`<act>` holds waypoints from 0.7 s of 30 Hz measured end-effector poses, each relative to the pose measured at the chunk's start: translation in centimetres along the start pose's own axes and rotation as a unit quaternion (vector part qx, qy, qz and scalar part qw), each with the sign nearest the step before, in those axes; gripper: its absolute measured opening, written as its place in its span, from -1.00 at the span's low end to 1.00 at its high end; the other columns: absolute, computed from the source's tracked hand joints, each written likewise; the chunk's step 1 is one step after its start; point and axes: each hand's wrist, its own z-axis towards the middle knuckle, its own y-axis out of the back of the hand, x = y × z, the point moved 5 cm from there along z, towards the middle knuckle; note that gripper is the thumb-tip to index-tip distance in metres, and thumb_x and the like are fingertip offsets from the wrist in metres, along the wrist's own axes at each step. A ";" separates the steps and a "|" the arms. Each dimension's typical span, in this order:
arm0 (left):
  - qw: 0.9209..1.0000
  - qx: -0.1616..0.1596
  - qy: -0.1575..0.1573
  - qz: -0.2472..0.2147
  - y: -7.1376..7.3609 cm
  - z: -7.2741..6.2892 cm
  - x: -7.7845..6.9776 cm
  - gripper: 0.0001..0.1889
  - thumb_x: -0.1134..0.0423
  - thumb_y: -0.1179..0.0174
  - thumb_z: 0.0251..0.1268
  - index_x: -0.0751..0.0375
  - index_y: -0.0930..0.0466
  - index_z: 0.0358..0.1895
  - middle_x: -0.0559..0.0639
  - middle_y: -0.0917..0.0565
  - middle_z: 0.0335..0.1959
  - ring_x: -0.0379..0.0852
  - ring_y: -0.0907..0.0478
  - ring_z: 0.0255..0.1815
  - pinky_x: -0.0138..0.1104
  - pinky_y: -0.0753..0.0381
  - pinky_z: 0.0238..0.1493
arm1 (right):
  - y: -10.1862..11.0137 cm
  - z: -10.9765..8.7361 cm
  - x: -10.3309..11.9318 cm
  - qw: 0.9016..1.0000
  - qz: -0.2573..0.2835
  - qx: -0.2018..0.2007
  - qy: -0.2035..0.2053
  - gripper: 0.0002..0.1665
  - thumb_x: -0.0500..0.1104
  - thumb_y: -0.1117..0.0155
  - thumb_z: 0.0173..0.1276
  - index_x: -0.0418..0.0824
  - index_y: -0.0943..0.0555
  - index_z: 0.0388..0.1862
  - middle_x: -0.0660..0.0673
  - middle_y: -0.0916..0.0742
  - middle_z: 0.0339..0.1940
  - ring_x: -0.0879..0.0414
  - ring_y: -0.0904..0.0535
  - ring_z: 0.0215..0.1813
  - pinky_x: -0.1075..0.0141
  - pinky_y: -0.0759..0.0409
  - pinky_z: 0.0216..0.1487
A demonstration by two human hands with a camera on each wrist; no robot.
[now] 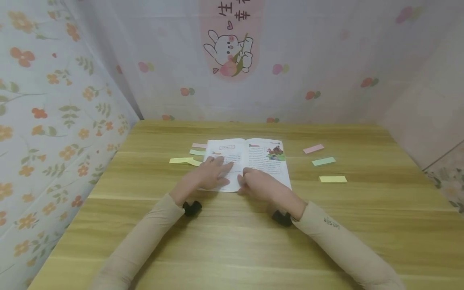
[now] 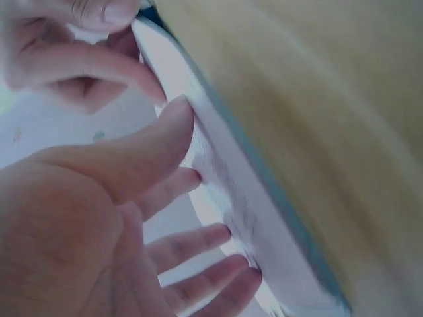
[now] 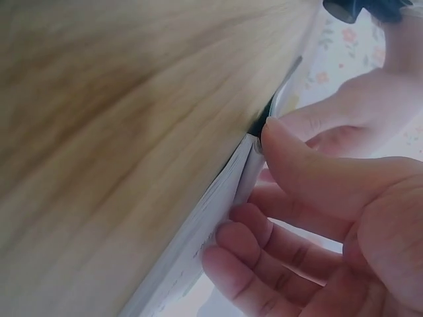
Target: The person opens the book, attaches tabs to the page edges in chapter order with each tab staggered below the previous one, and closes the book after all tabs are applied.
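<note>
An open book (image 1: pixel 266 169) lies on the table, with printed text on both pages and a colour picture on the right one. My left hand (image 1: pixel 213 174) rests on the left page, its fingers straight and spread. In the left wrist view, the left thumb (image 2: pixel 173 122) lies by the book's lower edge (image 2: pixel 218 142). My right hand (image 1: pixel 258 183) presses at the centre fold near that edge, its fingers curled. In the right wrist view, the right thumb (image 3: pixel 281 142) touches the edge at the spine, and the bent fingertips (image 3: pixel 231 244) lie against the page.
Pink (image 1: pixel 313 149), green (image 1: pixel 324 161) and yellow (image 1: pixel 332 179) paper strips lie right of the book. Similar pink, green and yellow strips (image 1: pixel 181 160) stick out at its left. A black wrist device (image 1: pixel 192 208) sits under the left wrist. Printed curtains hang behind the table (image 1: pixel 232 245).
</note>
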 end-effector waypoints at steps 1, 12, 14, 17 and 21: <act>1.000 -0.005 -0.001 -0.008 0.1 -0.1 0.2 -0.33 0.01 -0.09 0.55 0.09 -0.14 0.60 0.33 -0.09 0.57 0.37 -0.05 0.52 0.17 -0.17 0.46 | 0.0 0.0 0.0 1.000 0.001 0.000 0.001 -0.77 -0.10 -0.43 0.36 -0.26 -0.64 -0.31 -0.01 -0.49 -0.44 0.16 -0.37 -0.44 0.35 -0.48 -0.36; 0.991 -0.103 -0.014 -0.081 3.8 -1.8 3.4 -0.38 0.27 -0.28 0.38 0.39 -0.35 0.44 0.42 -0.36 0.35 0.32 -0.29 0.36 0.09 -0.31 0.38 | 0.1 0.1 0.1 1.000 0.008 0.000 -0.002 -0.75 -0.10 -0.43 0.36 -0.27 -0.65 -0.31 -0.02 -0.48 -0.47 0.15 -0.34 -0.44 0.37 -0.40 -0.38; 0.988 -0.110 0.002 -0.105 4.6 -2.5 4.6 -0.41 0.29 -0.26 0.37 0.41 -0.36 0.41 0.42 -0.34 0.36 0.31 -0.29 0.36 0.11 -0.32 0.37 | 0.1 0.0 0.2 1.000 0.009 0.003 -0.002 -0.76 -0.11 -0.43 0.37 -0.29 -0.66 -0.29 -0.03 -0.48 -0.46 0.15 -0.34 -0.43 0.38 -0.39 -0.38; 0.983 -0.113 0.021 -0.144 5.3 -3.4 6.5 -0.43 0.32 -0.23 0.34 0.51 -0.35 0.35 0.46 -0.33 0.36 0.35 -0.26 0.37 0.14 -0.30 0.37 | 0.1 0.1 0.2 1.000 0.006 0.007 -0.003 -0.75 -0.11 -0.42 0.37 -0.30 -0.67 -0.26 -0.04 -0.49 -0.45 0.14 -0.35 -0.42 0.38 -0.39 -0.37; 0.982 -0.112 0.032 -0.150 5.9 -4.4 8.6 -0.50 0.38 -0.24 0.29 0.60 -0.37 0.22 0.50 -0.43 0.24 0.40 -0.32 0.33 0.16 -0.33 0.34 | 0.1 0.0 0.0 1.000 0.005 0.007 -0.005 -0.74 -0.11 -0.43 0.37 -0.32 -0.69 -0.23 -0.03 -0.50 -0.44 0.15 -0.36 -0.42 0.38 -0.40 -0.37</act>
